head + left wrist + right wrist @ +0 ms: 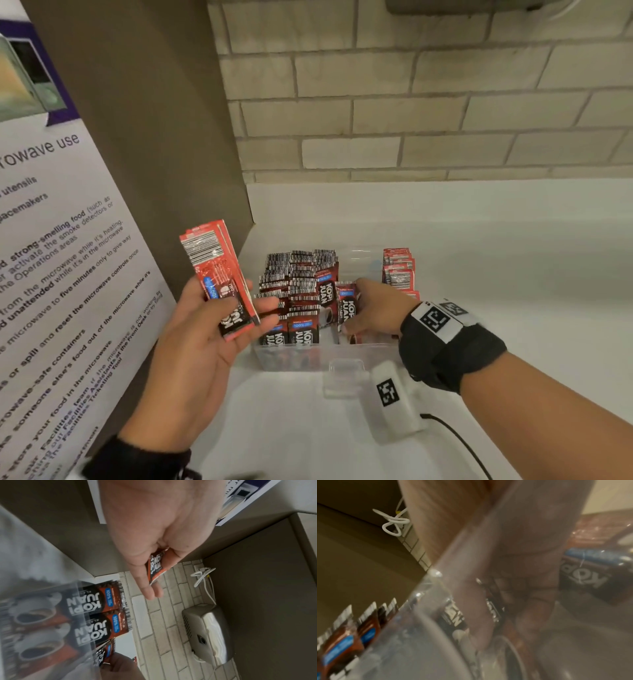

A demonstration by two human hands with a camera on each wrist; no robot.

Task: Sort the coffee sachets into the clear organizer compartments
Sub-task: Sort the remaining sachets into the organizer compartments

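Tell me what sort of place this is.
Probably a shared office pantry or break room: a posted notice on microwave use at the left, a clear organizer stocked with coffee sachets on a white counter, and a tiled wall behind.

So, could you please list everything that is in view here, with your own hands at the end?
clear organizer: one, transparent, on the white counter by the wall.
filed sachets: many, red and black, upright in the organizer's left part.
red sachets: one row, at the organizer's right end.
held sachets: a few, red and black, raised above the counter.
notice: one, white with purple, on the left panel.
brick wall: pale, behind the counter.
dispenser: one, metallic, on the wall.
white cable: one, looped.
wristbands: black, with tags.
left hand: holds the held sachets.
right hand: in the organizer, gripping one sachet.
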